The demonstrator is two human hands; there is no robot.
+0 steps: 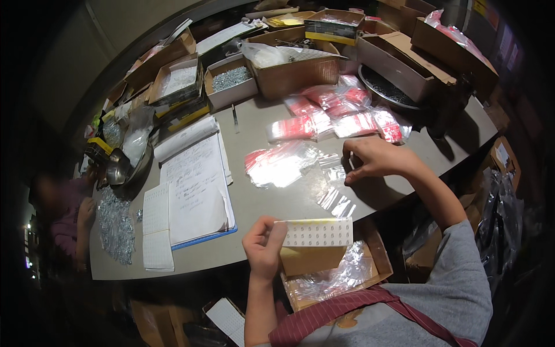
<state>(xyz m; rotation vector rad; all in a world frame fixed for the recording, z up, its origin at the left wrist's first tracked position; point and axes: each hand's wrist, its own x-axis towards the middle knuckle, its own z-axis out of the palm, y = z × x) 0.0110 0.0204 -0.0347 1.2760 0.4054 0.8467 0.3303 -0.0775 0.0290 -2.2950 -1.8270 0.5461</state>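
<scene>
Notebook (pixel 196 185) left — bags (pixel 341 115) behind — boxes (pixel 295 72) farthest.

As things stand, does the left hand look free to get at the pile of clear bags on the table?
Probably not right away: the left hand is pinching a sticker sheet at the table edge. The path to the clear bags looks open, but the right hand is nearer.
</scene>
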